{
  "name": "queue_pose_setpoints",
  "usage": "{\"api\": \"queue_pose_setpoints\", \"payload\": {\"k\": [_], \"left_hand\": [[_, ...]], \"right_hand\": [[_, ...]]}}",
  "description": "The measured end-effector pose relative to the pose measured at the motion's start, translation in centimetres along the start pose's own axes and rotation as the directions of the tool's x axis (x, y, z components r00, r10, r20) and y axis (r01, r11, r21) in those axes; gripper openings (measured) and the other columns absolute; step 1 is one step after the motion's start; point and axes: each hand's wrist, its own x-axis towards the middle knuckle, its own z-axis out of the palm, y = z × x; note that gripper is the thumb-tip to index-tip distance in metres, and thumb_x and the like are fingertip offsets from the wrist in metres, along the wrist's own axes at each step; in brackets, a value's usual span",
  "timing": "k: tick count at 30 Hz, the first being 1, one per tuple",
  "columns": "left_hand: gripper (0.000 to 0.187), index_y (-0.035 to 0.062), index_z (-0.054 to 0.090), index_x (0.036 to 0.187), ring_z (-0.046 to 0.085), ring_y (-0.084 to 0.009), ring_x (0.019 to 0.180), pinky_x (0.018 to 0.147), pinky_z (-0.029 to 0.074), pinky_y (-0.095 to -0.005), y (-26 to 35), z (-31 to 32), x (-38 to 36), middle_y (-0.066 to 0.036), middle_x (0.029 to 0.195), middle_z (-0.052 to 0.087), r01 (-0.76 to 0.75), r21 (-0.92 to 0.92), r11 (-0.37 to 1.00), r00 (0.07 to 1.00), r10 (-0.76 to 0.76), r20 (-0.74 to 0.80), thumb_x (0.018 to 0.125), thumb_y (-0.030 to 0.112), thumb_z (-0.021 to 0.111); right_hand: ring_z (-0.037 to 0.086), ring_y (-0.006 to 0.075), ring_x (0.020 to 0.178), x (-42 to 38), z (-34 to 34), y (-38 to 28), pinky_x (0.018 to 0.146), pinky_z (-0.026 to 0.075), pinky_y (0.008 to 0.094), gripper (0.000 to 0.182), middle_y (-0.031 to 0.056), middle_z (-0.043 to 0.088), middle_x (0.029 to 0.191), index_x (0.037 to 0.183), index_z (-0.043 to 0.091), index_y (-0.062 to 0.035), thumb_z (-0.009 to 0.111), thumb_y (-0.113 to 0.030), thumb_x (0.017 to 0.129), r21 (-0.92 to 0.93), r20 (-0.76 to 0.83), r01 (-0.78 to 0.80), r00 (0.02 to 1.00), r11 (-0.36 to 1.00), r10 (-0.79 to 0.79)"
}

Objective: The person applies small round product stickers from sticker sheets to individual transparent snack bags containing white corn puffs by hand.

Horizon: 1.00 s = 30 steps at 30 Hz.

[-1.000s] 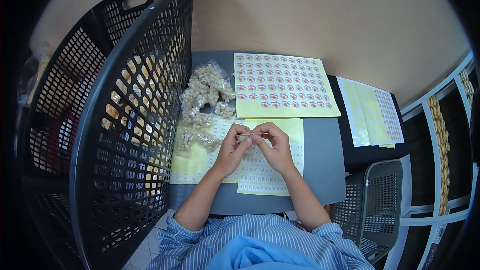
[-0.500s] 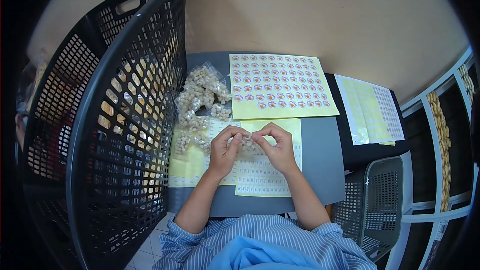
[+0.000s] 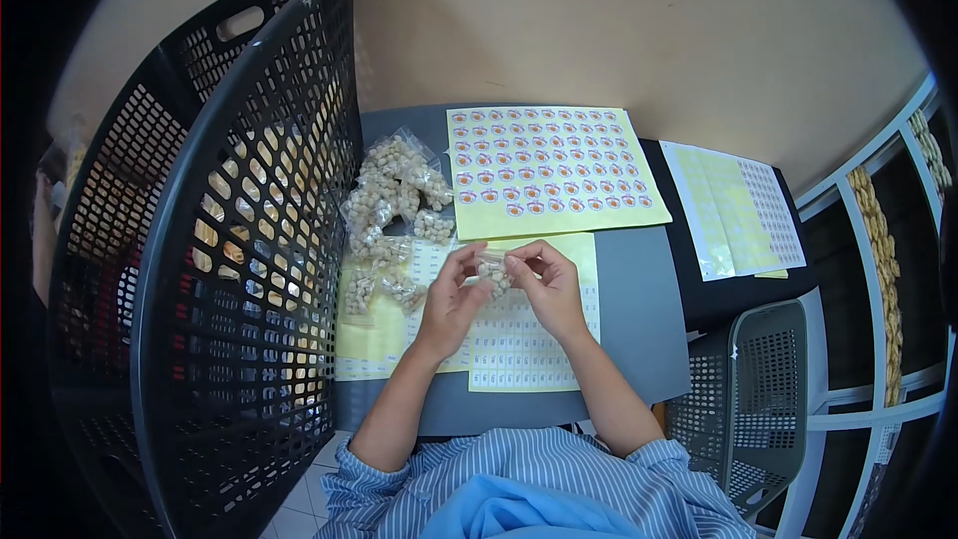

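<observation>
A small clear plastic bag of pale, rounded pieces (image 3: 493, 273) hangs between my two hands above the label sheets. My right hand (image 3: 551, 291) pinches its upper right edge between thumb and fingers. On the other side my left hand (image 3: 454, 301) has its fingers at the bag's upper left, with the thumb lying across the front, slightly blurred. Beneath them lies a sheet of small white labels (image 3: 524, 364) on yellow backing. Left of my hands is a heap of similar filled bags (image 3: 397, 180), some resting on a second label sheet (image 3: 374, 351).
A yellow sheet of round orange-and-white stickers (image 3: 559, 221) lies at the back of the grey table (image 3: 639, 324). A tall black basket (image 3: 244, 35) rises along the left side. More sheets (image 3: 733, 210) lie at right, above a dark green basket (image 3: 768, 379) and near a white-framed rack (image 3: 843, 419).
My left thumb has come down from the bag's top edge onto its front. More of the bag shows between my hands. The view has shifted slightly.
</observation>
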Motion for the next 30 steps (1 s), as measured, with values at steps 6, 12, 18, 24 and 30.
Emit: {"api": "queue_pose_setpoints", "payload": {"k": [6, 12, 18, 24, 30], "left_hand": [[0.028, -0.0009, 0.048, 0.106, 0.050, -0.0137, 0.096, 0.083, 0.040, -0.0269, -0.4, 0.0, 0.1, -0.008, 0.100, 0.053, -0.029, 0.125, 0.992, 0.997, 0.020, 0.078, 0.079, 0.003, 0.056], [0.031, -0.0015, 0.046, 0.109, 0.049, -0.0132, 0.096, 0.081, 0.041, -0.0270, -0.4, 0.0, 0.2, -0.008, 0.099, 0.053, -0.079, 0.121, 0.989, 0.996, 0.073, 0.052, 0.080, 0.002, 0.054], [0.031, 0.0002, 0.041, 0.115, 0.051, -0.0144, 0.098, 0.080, 0.043, -0.0266, -0.7, -0.3, 0.5, -0.008, 0.102, 0.052, 0.169, -0.243, 0.955, 0.985, -0.170, 0.015, 0.086, 0.007, 0.045], [0.029, 0.0014, 0.041, 0.116, 0.052, -0.0181, 0.097, 0.086, 0.044, -0.0314, -1.4, -0.5, 0.6, -0.009, 0.106, 0.051, 0.326, -0.507, 0.798, 0.941, -0.326, 0.091, 0.089, 0.013, 0.039], [0.028, -0.0010, 0.041, 0.114, 0.052, -0.0194, 0.097, 0.088, 0.043, -0.0319, -1.9, -0.2, 0.9, -0.010, 0.106, 0.051, 0.369, -0.580, 0.726, 0.913, -0.399, 0.081, 0.089, 0.011, 0.040]], "right_hand": [[0.055, 0.0083, 0.080, 0.2, -0.2, 0.2, 0.065, 0.050, 0.0238, 0.012, 0.0045, 0.057, 0.086, 0.089, 0.055, -0.0002, 0.056, -0.011, 0.083, 0.094, 0.060, -0.069, 0.996, 0.993, 0.063], [0.056, 0.0159, 0.087, 0.9, -1.9, 0.0, 0.075, 0.047, 0.0308, 0.021, 0.0082, 0.058, 0.092, 0.098, 0.054, 0.0003, 0.053, -0.003, 0.078, 0.062, 0.084, 0.191, 0.977, 0.980, -0.196], [0.052, 0.0267, 0.104, 1.1, -3.1, 0.2, 0.087, 0.043, 0.0330, 0.028, 0.0124, 0.056, 0.108, 0.097, 0.058, -0.0007, 0.062, -0.008, 0.070, -0.736, 0.176, 0.290, 0.955, 0.612, -0.240], [0.041, 0.0258, 0.118, 0.9, -2.8, 0.9, 0.093, 0.039, 0.0352, 0.035, 0.0105, 0.051, 0.118, 0.101, 0.061, -0.0041, 0.069, -0.013, 0.067, -0.763, 0.253, 0.286, 0.958, 0.580, -0.139], [0.036, 0.0262, 0.120, -0.2, -1.9, 1.1, 0.091, 0.041, 0.0361, 0.027, 0.0110, 0.046, 0.121, 0.094, 0.065, -0.0093, 0.067, -0.017, 0.069, -0.858, 0.130, 0.224, 0.965, 0.461, -0.227]]}}
